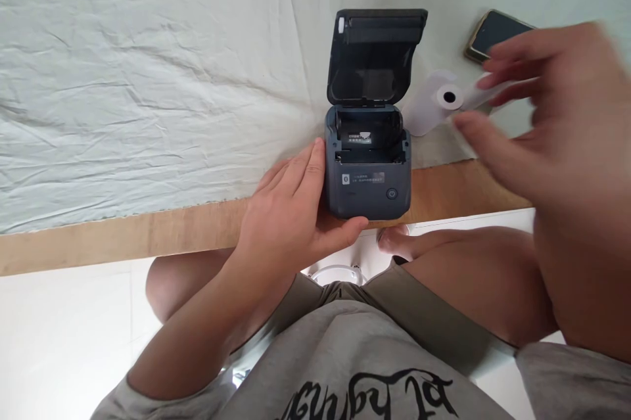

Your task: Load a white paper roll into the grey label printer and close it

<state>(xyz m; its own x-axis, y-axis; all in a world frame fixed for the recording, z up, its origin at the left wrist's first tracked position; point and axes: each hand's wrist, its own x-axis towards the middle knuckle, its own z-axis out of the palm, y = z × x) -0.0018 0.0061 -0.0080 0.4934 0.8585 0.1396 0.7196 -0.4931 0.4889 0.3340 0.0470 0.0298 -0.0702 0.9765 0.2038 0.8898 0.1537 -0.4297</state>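
Steadying the open printer [362, 204] at the counter [123, 236] edge: left hand [286, 200], grip spread, braced on side and front. Right hand [547, 101] blurred, half-curled at the white roll [449, 106] beside the printer; hold undetermined. Advise light finger pressure, left brace firm.

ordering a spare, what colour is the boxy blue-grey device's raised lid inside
The plastic lid is black inside, best in the head view.

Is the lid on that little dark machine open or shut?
Open: the lid is swung back, baring the compartment inside the machine.
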